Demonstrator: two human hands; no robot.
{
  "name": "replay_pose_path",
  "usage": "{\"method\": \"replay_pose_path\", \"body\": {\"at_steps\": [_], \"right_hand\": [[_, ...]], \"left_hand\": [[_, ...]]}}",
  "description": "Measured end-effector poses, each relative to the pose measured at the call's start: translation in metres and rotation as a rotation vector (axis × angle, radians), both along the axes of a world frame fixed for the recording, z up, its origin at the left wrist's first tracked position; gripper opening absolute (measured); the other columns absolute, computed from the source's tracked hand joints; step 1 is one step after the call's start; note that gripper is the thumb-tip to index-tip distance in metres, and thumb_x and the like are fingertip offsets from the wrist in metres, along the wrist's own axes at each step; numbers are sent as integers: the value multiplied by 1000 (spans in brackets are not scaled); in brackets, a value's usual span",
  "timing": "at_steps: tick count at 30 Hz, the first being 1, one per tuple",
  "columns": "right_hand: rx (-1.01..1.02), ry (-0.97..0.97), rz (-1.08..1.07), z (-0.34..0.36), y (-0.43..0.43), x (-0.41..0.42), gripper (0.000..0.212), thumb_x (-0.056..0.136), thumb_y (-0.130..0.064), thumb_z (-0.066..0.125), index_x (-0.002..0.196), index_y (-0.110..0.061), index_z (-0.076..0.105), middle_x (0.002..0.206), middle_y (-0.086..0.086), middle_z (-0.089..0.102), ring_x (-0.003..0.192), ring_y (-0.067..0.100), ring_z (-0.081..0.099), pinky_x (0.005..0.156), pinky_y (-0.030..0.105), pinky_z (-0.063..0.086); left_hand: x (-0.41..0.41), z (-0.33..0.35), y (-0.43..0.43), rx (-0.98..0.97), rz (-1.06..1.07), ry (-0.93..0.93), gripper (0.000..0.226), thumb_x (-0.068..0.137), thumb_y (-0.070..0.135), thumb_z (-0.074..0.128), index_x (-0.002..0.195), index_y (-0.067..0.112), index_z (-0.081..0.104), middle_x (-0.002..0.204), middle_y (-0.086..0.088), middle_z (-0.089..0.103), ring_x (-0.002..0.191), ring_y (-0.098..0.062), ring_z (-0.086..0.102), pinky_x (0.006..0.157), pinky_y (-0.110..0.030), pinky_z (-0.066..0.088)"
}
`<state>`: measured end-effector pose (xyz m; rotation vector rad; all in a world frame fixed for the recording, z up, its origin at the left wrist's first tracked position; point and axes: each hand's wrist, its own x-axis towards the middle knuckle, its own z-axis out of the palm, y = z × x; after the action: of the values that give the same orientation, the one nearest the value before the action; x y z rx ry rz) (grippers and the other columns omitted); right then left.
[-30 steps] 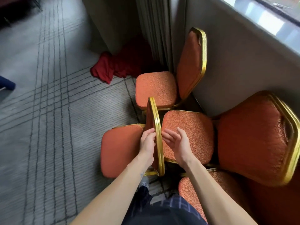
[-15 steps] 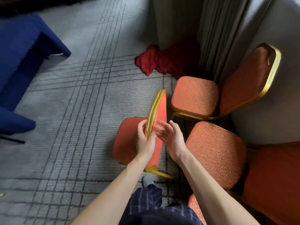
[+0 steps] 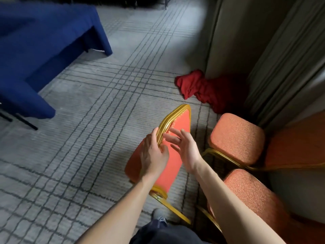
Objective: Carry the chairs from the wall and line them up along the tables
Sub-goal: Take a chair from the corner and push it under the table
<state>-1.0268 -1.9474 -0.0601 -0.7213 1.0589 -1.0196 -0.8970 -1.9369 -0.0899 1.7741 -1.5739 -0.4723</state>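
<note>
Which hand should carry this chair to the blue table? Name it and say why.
Left. The left hand grips the gold frame of the chair, on the side toward the blue table. The right hand is open, fingers spread by the backrest, holding nothing.

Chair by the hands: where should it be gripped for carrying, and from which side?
Grip the chair by the gold frame rimming its backrest, near the top, from above and behind. That rim is a narrow edge fingers can wrap, as the left hand does; the right hand is open alongside. Other chairs crowd its right, so the carpet side is likely freer.
</note>
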Motion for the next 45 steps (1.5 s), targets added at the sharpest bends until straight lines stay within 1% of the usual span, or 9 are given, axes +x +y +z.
{"method": "replay_pose_path", "body": {"at_steps": [3, 9, 15, 23, 32, 35, 38, 40, 45], "right_hand": [[-31, 80, 101, 10, -20, 30, 50, 106, -48, 32, 142, -21, 55, 127, -4, 72, 134, 12, 54, 121, 43, 27], [-101, 267, 222, 28, -48, 70, 60, 92, -55, 41, 144, -26, 54, 131, -11, 69, 133, 2, 54, 119, 39, 29], [-148, 362, 250, 28, -78, 82, 55, 86, -39, 49, 138, -26, 59, 127, -13, 71, 124, -2, 59, 116, 36, 36], [-281, 384, 199, 19, -109, 86, 37, 98, -7, 53, 132, -17, 63, 120, -10, 75, 122, 4, 62, 103, 20, 44], [-598, 628, 256, 12, -161, 91, 43, 94, -3, 55, 132, -20, 63, 122, -18, 64, 113, -18, 53, 97, 4, 37], [-766, 789, 331, 3, -178, 101, 47, 89, -8, 59, 135, -17, 61, 130, -5, 65, 127, 9, 55, 112, 33, 41], [-896, 1035, 431, 2, -195, 116, 52, 87, -12, 61, 139, -19, 58, 142, 0, 60, 141, 22, 46, 123, 58, 20], [-923, 1047, 484, 4, -200, 116, 51, 87, -13, 63, 137, -21, 58, 140, -3, 61, 138, 20, 47, 123, 57, 18], [-928, 1050, 534, -1, -247, 133, 47, 79, -15, 71, 126, -16, 66, 118, 1, 70, 110, 25, 61, 106, 49, 40]], "left_hand": [[35, -1, -22, -22, 15, -66, 69, 85, 16, 64, 150, 21, 42, 133, -8, 61, 120, -28, 56, 100, -43, 47], [81, 7, -56, -33, 120, -93, 59, 93, 27, 64, 148, 24, 45, 130, -8, 68, 111, -31, 67, 86, -43, 52], [102, 12, -85, 128, 343, -128, 38, 93, 49, 59, 114, 16, 57, 97, -16, 74, 89, -39, 70, 72, -42, 48], [94, 13, -93, 170, 435, -292, 48, 89, 61, 57, 108, 18, 58, 89, -12, 75, 82, -33, 71, 62, -36, 37], [97, 12, -105, 270, 574, -284, 51, 79, 67, 60, 105, 23, 60, 80, -9, 73, 78, -32, 71, 70, -39, 54], [102, 16, -114, 256, 580, -304, 50, 81, 66, 60, 106, 23, 59, 81, -9, 73, 78, -31, 71, 70, -38, 53], [121, 15, -123, 279, 561, -316, 51, 84, 64, 59, 112, 21, 58, 84, -9, 73, 78, -29, 70, 70, -38, 53], [126, 14, -120, 263, 528, -383, 52, 88, 63, 55, 117, 19, 56, 84, -8, 73, 74, -27, 69, 68, -37, 53], [140, 17, -138, 312, 522, -471, 46, 89, 66, 50, 106, 23, 54, 79, -2, 73, 68, -21, 67, 59, -32, 42]]}}
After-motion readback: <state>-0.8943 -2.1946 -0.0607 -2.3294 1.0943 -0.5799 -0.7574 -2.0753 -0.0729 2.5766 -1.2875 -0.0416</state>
